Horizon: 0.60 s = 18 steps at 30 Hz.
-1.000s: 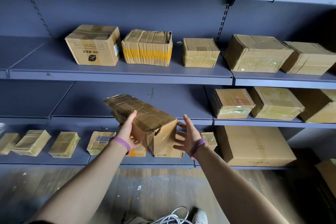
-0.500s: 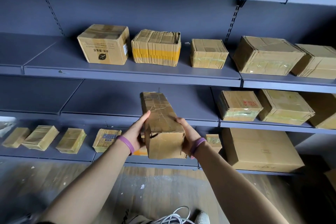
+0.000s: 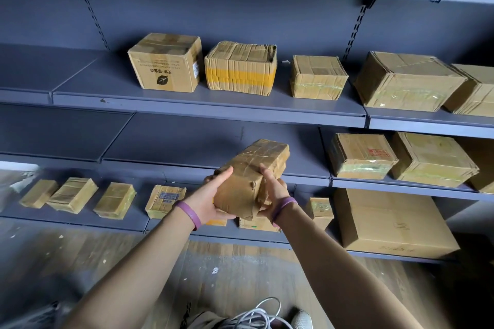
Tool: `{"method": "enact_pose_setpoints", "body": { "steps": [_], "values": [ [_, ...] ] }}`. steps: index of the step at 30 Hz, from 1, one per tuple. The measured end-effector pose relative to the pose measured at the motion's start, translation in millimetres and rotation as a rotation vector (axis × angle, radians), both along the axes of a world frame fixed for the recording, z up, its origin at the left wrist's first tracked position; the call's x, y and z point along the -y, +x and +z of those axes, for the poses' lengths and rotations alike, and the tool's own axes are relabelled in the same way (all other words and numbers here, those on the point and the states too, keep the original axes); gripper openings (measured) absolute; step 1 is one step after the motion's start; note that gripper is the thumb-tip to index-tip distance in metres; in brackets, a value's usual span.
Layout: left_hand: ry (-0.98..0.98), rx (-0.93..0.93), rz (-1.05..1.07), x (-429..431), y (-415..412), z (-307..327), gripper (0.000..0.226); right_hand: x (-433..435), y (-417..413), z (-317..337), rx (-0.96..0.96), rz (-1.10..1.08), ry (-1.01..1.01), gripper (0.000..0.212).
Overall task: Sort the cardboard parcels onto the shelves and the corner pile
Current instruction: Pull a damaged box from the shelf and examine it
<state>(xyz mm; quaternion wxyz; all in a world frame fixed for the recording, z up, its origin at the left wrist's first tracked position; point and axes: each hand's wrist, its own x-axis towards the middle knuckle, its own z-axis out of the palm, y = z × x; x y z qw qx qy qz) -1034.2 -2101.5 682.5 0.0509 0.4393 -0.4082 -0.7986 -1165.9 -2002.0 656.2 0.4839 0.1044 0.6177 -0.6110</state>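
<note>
Nearest you, at the bottom edge, a pale shoe [image 3: 302, 319] and a loop of white cable [image 3: 256, 315] lie on the wooden floor [image 3: 240, 262]. Your forearms reach forward from there, each with a purple wristband [image 3: 189, 212].

Your left hand [image 3: 213, 195] grips the long taped parcel [image 3: 251, 176] on its left side, with the thumb laid on top and the fingers wrapped beneath. Your right hand [image 3: 275, 195] clamps the right side, with the thumb pointing up along the edge and the fingers curled under the near end. The parcel is held in the air, tilted, with its far end raised and angled to the right, at the front lip of the middle shelf [image 3: 187, 141]. Whether it touches the shelf cannot be told.

Behind your hands, the bottom shelf [image 3: 80, 218] holds a row of small flat parcels [image 3: 72, 194] on the left and a large plain box [image 3: 393, 222] on the right. On the middle shelf, two taped boxes [image 3: 361, 155] sit side by side at the right.

Farther up, the upper shelf [image 3: 213, 108] carries a printed carton [image 3: 165, 63]. Just to its right is a crumpled parcel with a yellow band [image 3: 240, 68], then a smaller box [image 3: 318, 77], and then a wide box [image 3: 406, 81] at the right.
</note>
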Motion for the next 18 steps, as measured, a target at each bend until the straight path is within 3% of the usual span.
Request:
{"method": "enact_pose_setpoints", "body": {
  "steps": [6, 14, 18],
  "values": [
    [-0.003, 0.002, 0.146, 19.9, -2.3, -4.7, 0.047, -2.3, -2.8, -3.7, 0.048, -0.07, -0.131, 0.072],
    [0.0, 0.014, 0.151, 38.4, 16.3, -12.8, 0.03, -28.2, -51.1, -6.1, -0.08, -0.294, -0.009, 0.071],
    [-0.006, 0.013, 0.111, 40.8, 21.8, -19.5, 0.028, -37.2, -65.0, -6.4, -0.123, -0.343, 0.04, 0.082]
  ]
}}
